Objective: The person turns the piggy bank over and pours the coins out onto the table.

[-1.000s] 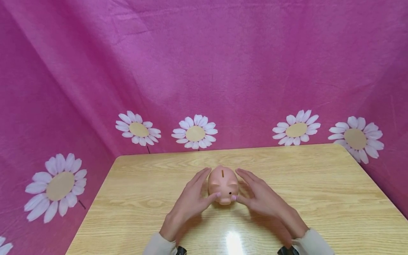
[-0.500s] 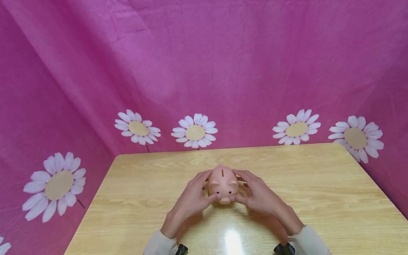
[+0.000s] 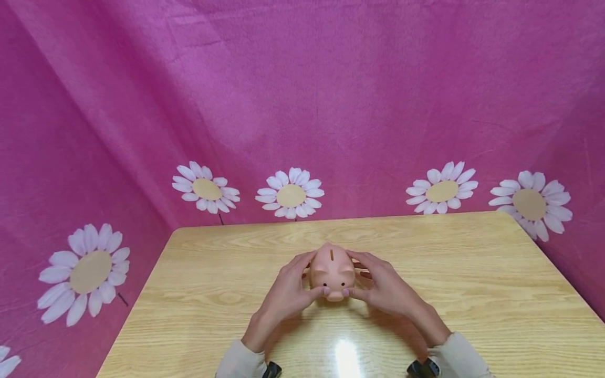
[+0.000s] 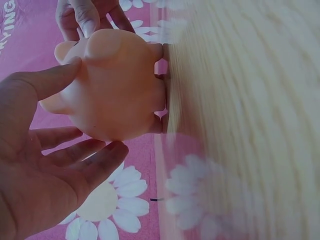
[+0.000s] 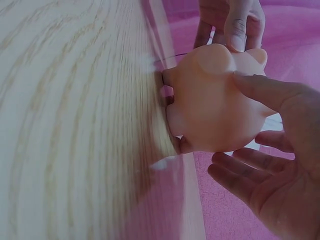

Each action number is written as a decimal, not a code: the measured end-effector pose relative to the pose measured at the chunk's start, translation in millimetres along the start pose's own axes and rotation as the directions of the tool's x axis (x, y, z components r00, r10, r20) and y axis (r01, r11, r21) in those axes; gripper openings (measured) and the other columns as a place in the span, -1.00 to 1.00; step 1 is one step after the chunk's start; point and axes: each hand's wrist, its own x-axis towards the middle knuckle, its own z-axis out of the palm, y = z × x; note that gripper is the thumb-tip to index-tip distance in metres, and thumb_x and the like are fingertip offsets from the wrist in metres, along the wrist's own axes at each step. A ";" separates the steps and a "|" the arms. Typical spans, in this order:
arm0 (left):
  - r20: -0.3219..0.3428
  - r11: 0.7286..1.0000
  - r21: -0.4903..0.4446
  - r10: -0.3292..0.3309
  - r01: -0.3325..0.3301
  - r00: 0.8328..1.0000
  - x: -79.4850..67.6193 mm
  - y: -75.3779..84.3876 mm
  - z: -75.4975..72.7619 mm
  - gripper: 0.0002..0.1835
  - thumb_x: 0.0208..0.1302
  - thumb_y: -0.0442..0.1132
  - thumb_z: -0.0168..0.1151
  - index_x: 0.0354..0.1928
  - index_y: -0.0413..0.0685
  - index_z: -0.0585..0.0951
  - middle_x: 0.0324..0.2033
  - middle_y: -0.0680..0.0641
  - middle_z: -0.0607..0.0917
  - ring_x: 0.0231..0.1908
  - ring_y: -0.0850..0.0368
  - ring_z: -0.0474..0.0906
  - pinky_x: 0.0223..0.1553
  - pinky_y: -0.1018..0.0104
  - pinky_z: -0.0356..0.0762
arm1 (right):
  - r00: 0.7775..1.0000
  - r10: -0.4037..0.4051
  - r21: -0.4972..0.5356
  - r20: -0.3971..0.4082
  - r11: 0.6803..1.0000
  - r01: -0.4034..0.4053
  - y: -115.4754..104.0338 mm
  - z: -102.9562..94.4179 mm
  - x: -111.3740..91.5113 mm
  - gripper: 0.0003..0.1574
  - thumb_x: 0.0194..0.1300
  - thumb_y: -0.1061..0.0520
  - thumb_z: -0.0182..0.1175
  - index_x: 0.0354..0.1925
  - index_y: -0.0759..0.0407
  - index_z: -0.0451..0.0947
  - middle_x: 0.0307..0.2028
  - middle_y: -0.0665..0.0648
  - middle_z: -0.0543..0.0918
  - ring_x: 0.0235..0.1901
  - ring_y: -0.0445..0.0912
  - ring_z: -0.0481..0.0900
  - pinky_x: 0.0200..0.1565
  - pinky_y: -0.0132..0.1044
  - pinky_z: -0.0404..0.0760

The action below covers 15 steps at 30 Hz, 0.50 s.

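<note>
A pink piggy bank [image 3: 333, 268] stands upright on the wooden table [image 3: 227, 278], its snout towards me and the coin slot on top. From the left, my left hand [image 3: 288, 294] holds it, thumb on the face beside the snout and fingers along the side. My right hand [image 3: 391, 293] holds the opposite side the same way. Seen from the left wrist, the piggy bank [image 4: 117, 95] has its feet down at the table surface, with my left hand's fingers curved around its body. In the right wrist view, my right thumb presses near the snout of the piggy bank [image 5: 215, 110].
A magenta cloth [image 3: 331, 105] printed with white daisies hangs behind the table and along its sides. Dark wrist straps [image 3: 423, 368] show at both sleeve cuffs. A bright light reflection lies on the tabletop in front of the piggy bank.
Both hands have closed in from beside the piggy bank, and their fingers now touch its sides. Both of its eyes are visible now. The piggy bank stays in place on the table.
</note>
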 end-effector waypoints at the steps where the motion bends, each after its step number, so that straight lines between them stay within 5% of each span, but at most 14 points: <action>1: -0.001 1.000 -0.004 0.001 -0.001 1.000 0.1 0.2 0.1 -0.12 0.26 -0.11 0.61 0.58 -0.02 0.42 0.44 -0.04 0.58 0.41 0.01 0.55 0.34 0.02 0.68 | 1.000 0.002 0.000 -0.002 1.000 -0.002 0.0 -0.5 0.0 0.00 0.29 0.03 0.58 0.55 0.22 0.37 0.41 0.25 0.58 0.27 0.23 0.69 0.25 0.01 0.75; 15: -0.083 0.994 -0.092 0.043 -0.051 0.996 -0.5 7.2 -4.7 -0.17 0.24 -0.12 0.62 0.53 0.00 0.47 0.41 -0.04 0.61 0.36 0.03 0.59 0.23 -0.04 0.75 | 0.998 -0.023 0.050 -0.051 0.998 0.025 -8.9 -9.2 1.4 -0.02 0.28 0.03 0.58 0.53 0.24 0.41 0.37 0.28 0.60 0.29 0.27 0.66 0.22 0.02 0.77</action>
